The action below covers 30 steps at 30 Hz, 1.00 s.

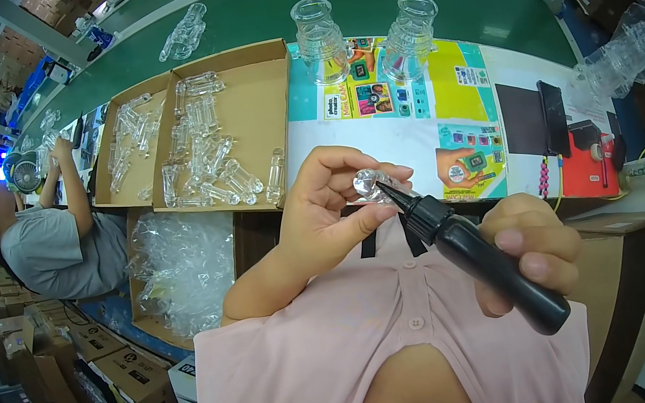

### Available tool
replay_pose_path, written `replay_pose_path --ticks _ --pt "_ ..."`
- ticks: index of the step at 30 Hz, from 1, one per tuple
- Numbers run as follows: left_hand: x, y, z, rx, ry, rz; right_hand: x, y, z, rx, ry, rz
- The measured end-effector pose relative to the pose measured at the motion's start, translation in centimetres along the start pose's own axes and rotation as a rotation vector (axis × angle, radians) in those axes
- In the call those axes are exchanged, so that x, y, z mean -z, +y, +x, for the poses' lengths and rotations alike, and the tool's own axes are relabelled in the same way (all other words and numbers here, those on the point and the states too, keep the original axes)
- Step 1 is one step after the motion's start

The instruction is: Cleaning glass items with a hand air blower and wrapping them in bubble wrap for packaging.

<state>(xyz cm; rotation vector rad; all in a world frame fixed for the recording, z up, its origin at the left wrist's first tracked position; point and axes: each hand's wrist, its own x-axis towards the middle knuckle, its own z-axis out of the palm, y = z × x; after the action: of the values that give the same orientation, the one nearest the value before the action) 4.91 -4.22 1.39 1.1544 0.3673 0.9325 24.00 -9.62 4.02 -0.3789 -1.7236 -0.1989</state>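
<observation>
Between the fingers and thumb of my left hand (332,208) is a small clear glass piece (367,185) with a round end. My right hand (530,241) wraps around a black squeeze bottle (486,260) with a narrow pointed nozzle. The nozzle tip meets the glass piece, or lies just at it; I cannot tell whether it touches. Most of the glass piece is hidden by my left fingers. Both hands are close to my chest, in front of the near table edge.
Left of my hands a shallow cardboard tray (227,52) holds several clear glass tubes. Clear stacked glass pieces (320,43) stand at the back, others (629,51) at the right. A box of clear plastic bags (186,263) sits lower left. A co-worker (52,233) works farther left.
</observation>
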Motion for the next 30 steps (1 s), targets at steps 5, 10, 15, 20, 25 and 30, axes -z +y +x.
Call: replay_pose_path --ticks 5,10,15,20,25,30 --pt "0.0 -0.1 0.0 -0.063 0.028 0.076 0.0 -0.1 0.2 0.012 -0.014 -0.053" --pt "0.3 -0.3 0.1 -0.115 0.041 0.107 -0.1 0.0 0.2 -0.008 -0.011 -0.052" --pt "0.6 -0.7 0.3 -0.237 0.026 0.261 0.3 -1.1 -0.1 -0.206 0.038 0.024" --pt "1.0 -0.9 0.2 -0.275 0.049 0.384 0.5 0.3 -0.2 -0.071 -0.041 0.001" --pt "1.0 -1.1 0.3 -0.261 0.087 0.419 1.1 -0.2 -1.5 -0.356 0.042 0.169" --pt "0.9 -1.6 1.1 -0.285 0.141 0.422 -0.5 2.7 -1.2 -0.991 0.534 0.512"
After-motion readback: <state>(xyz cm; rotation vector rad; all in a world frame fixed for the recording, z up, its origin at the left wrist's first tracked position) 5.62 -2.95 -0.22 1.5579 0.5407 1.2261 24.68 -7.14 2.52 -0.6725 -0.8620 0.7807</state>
